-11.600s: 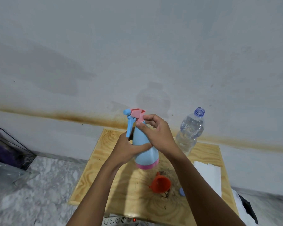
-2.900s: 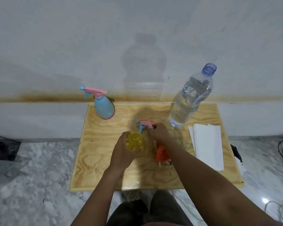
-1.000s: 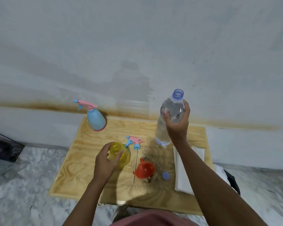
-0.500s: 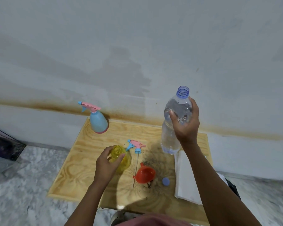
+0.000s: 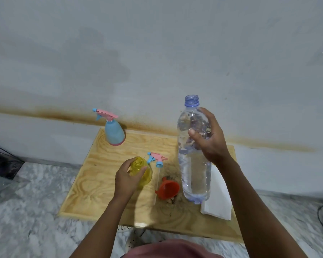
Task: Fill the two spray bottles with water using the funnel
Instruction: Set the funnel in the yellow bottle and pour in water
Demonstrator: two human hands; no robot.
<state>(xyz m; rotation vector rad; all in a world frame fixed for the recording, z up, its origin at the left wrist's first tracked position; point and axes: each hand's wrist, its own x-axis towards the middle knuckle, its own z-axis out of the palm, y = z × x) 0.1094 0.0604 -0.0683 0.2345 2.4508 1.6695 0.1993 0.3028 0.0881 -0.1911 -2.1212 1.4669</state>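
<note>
My left hand (image 5: 126,178) grips a yellow spray bottle (image 5: 142,173) that stands uncapped on the wooden board (image 5: 101,175). Its pink and blue spray head (image 5: 157,158) lies on the board just right of it, tube trailing toward me. An orange funnel (image 5: 168,189) lies on its side beside the tube. My right hand (image 5: 209,140) holds a large clear water bottle (image 5: 194,164), uncapped and lifted above the board, upright, right of the funnel. A blue spray bottle (image 5: 114,133) with its pink head screwed on stands at the board's far left corner.
A folded white cloth or paper stack (image 5: 218,202) lies on the board's right side, partly behind the water bottle. The wall (image 5: 157,53) rises directly behind the board. Marble floor (image 5: 26,211) surrounds it, with a dark wire basket (image 5: 2,162) at left.
My right hand has lifted the water bottle off the board and brought it nearer, over the right side. My left hand stays on the yellow bottle.
</note>
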